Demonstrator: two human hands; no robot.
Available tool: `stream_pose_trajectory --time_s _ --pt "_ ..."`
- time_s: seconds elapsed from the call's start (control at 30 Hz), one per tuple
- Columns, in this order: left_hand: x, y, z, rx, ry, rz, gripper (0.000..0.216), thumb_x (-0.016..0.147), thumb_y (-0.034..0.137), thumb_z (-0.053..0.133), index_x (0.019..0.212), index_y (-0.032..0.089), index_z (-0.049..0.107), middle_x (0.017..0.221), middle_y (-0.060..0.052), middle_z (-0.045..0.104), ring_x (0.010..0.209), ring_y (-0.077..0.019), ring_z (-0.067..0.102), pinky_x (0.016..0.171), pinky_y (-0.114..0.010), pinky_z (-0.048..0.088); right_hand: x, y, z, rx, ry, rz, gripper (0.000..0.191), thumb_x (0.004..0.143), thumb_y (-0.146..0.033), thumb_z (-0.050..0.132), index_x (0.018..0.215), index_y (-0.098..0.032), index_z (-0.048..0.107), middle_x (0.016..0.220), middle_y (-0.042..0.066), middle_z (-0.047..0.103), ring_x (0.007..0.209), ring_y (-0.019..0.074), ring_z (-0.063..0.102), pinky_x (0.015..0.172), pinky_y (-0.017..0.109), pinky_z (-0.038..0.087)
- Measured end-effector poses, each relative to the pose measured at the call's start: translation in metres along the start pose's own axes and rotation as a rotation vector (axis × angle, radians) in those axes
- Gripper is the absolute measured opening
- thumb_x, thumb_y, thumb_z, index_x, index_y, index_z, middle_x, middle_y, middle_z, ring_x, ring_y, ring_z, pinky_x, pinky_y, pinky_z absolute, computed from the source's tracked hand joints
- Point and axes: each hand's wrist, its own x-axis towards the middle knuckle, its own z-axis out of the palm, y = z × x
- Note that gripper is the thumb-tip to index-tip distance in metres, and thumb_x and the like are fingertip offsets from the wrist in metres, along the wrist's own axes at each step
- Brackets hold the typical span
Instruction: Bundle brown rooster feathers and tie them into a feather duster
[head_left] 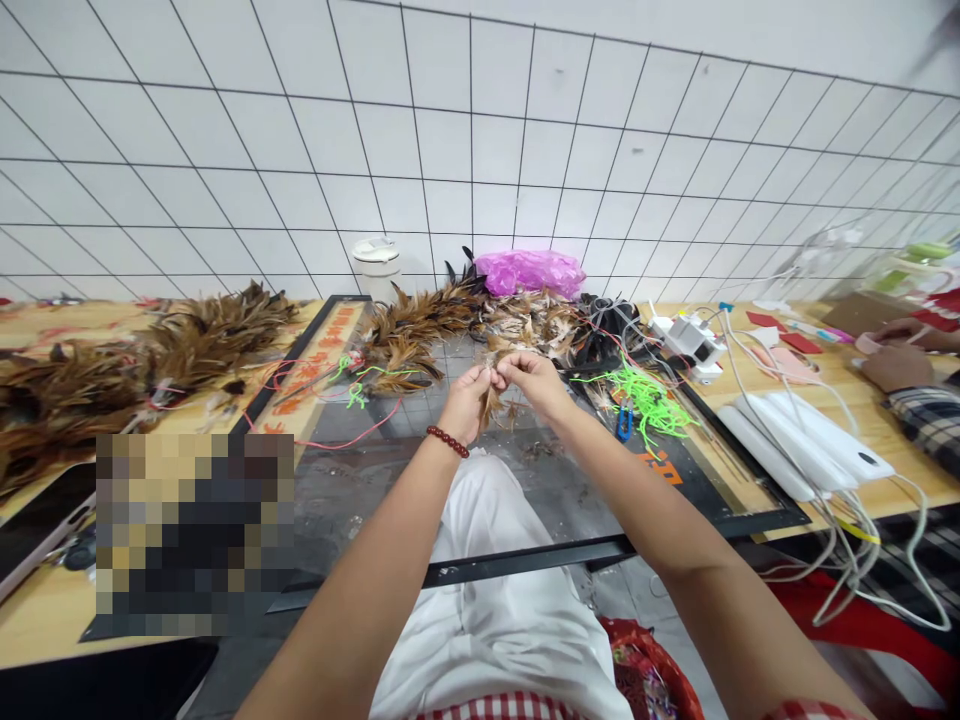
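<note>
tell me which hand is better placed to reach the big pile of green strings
Right, probably: the right hand is nearer the green strings, lying on its side; the left hand would have to cross the feather bunch.

This is a small handcraft workshop, set up along a long wooden bench [817,395] against a white tiled wall [450,130]. A black-framed glass sheet [375,480] marks the work spot: brown feathers [187,340] lie heaped to its left and behind it, with neon green cords [645,395] at its right edge. Right of the sheet lie white chargers and cables [802,440], and beyond them a co-worker's hand [896,368] rests on the bench.
</note>
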Motion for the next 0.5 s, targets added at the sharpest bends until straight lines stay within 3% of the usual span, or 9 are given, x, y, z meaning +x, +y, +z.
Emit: stream_pose_trajectory --time_s 0.13,0.23,0.37,0.5 --pt "0.000 0.003 0.000 -0.005 0.120 -0.123 0.017 0.077 0.027 0.063 0.069 0.014 0.055 0.061 -0.001 0.059 0.058 -0.0120 0.058 0.063 -0.027 0.049 0.000 -0.006 -0.011 0.009 -0.151 0.003 0.030 0.069 -0.045 0.071 0.069 -0.017 0.061 0.061 -0.001 0.060 0.055 0.0120 0.056 0.061 0.029 0.049" --pt "0.000 0.004 0.000 0.016 0.124 -0.176 0.016 0.078 0.025 0.062 0.069 0.013 0.056 0.057 -0.002 0.059 0.053 -0.0128 0.058 0.057 -0.027 0.050 -0.001 -0.008 -0.013 0.029 -0.228 0.010 0.030 0.068 -0.043 0.073 0.070 -0.016 0.062 0.060 -0.001 0.059 0.055 0.0123 0.056 0.059 0.030 0.049" --pt "-0.003 0.009 0.004 0.016 0.027 -0.225 0.016 0.079 0.024 0.061 0.071 0.011 0.058 0.058 -0.004 0.060 0.052 -0.0124 0.058 0.054 -0.025 0.049 -0.002 -0.003 -0.009 0.105 -0.167 0.024 0.030 0.067 -0.043 0.074 0.071 -0.017 0.059 0.054 -0.003 0.055 0.047 0.0106 0.050 0.047 0.027 0.046" --pt "-0.007 0.014 0.007 0.002 -0.026 -0.237 0.017 0.077 0.025 0.064 0.072 0.011 0.057 0.055 -0.001 0.056 0.054 -0.0129 0.060 0.055 -0.025 0.050 -0.002 0.002 -0.008 0.075 -0.119 -0.021 0.028 0.069 -0.044 0.071 0.075 -0.018 0.059 0.058 -0.002 0.058 0.048 0.0119 0.053 0.048 0.027 0.045"
